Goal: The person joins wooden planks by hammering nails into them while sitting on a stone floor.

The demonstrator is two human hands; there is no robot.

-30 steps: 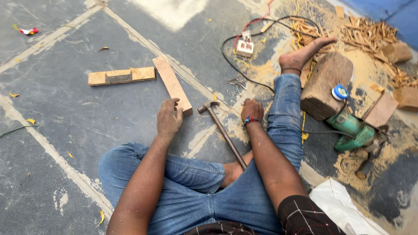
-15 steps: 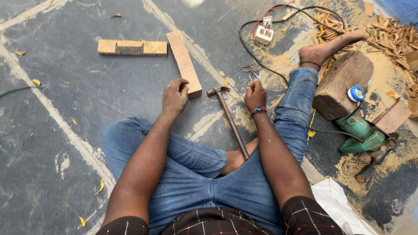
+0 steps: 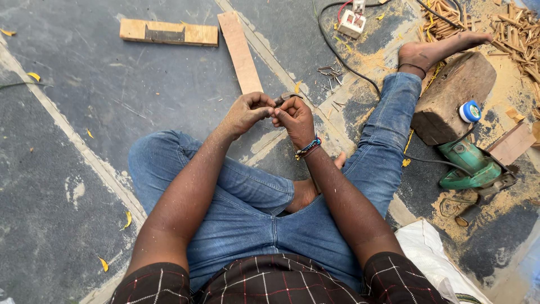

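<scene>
Both hands meet at 12 o'clock above the knees, left hand (image 3: 246,114) and right hand (image 3: 294,117) pinched fingertip to fingertip on a small dark nail (image 3: 281,101), plank (image 3: 241,52) just beyond.

Floor carpentry workshop; sawdust (image 3: 509,95), wood scraps (image 3: 514,25), green power tool (image 3: 472,166).

Grey floor (image 3: 112,112): 2 planks (image 3: 169,32), wood block (image 3: 450,95), green power tool (image 3: 469,166), possibly nails (image 3: 329,70).
</scene>
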